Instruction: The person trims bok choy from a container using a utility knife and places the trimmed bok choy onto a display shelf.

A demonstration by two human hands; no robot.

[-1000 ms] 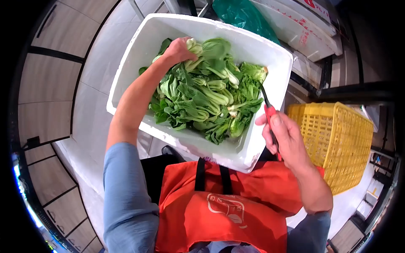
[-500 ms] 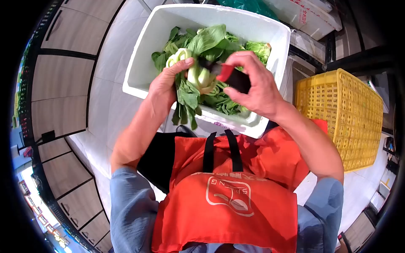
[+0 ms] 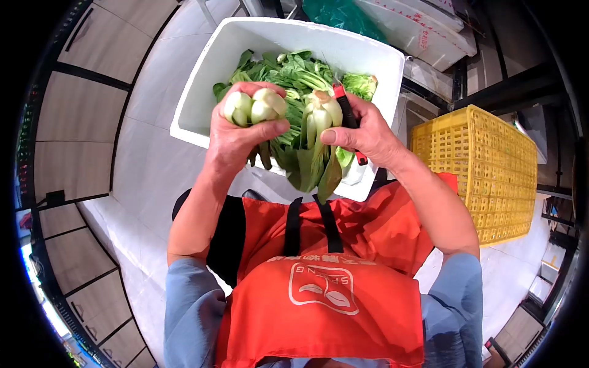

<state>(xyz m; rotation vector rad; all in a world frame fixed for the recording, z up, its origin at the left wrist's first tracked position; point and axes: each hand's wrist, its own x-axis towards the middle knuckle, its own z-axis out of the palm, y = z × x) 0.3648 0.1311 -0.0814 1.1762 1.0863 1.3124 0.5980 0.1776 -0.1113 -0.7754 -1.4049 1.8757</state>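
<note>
My left hand [image 3: 236,132] is wrapped round two bok choy heads [image 3: 254,107], their pale bases facing up. Another bok choy [image 3: 320,119], base up and leaves hanging down, is between the thumb of my right hand [image 3: 368,132] and the red and black knife [image 3: 348,116] that this hand also grips. The knife's blade is hard to make out. Both hands are over the near part of a white foam box [image 3: 199,92], where more leafy greens [image 3: 294,69] lie. A lighter green lettuce-like piece [image 3: 359,86] lies at the box's right side.
A yellow plastic crate [image 3: 475,178] stands right of the foam box. Behind the box are a green plastic bag [image 3: 343,19] and white boxes with red print [image 3: 423,34]. Cabinets [image 3: 76,107] line the left side. A red apron [image 3: 325,313] covers my front.
My left hand has come up from the box and now holds bok choy heads. My right hand, with the knife, has moved to the box and now also holds a bok choy.
</note>
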